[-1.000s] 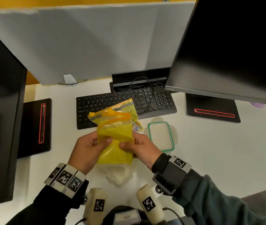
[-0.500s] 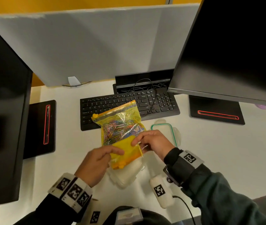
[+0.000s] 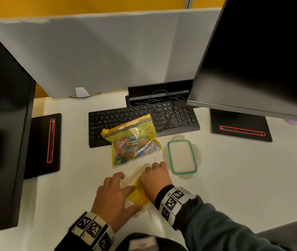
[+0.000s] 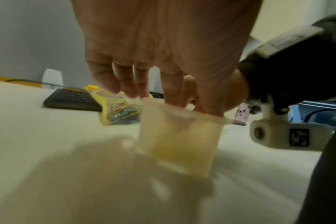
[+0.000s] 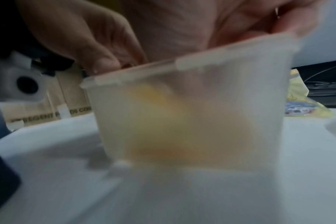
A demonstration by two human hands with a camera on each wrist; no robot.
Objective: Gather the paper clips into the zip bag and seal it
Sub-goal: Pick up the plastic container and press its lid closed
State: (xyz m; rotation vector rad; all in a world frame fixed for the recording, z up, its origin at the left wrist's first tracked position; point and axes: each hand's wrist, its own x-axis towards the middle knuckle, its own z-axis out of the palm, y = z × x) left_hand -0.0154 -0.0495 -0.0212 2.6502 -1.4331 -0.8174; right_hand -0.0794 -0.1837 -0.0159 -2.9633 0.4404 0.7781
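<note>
The yellow zip bag full of coloured paper clips lies flat on the desk against the keyboard, its slider at the left end of the zip. No hand touches it. It also shows blurred behind the fingers as the zip bag and at the right edge as the zip bag. Nearer me stands a translucent plastic container with folded yellow bags inside. My left hand holds its left side, thumb along the near rim. My right hand lies over the opening, fingers curled over the far rim.
The container's green-rimmed lid lies to the right of the zip bag. A black keyboard with a cable sits behind. Dark monitors overhang at the right and left, with their stands on the white desk.
The clip-filled zip bag was let go and now lies on the desk. Both hands came down and toward me, carrying the folded yellow bags into the container.
</note>
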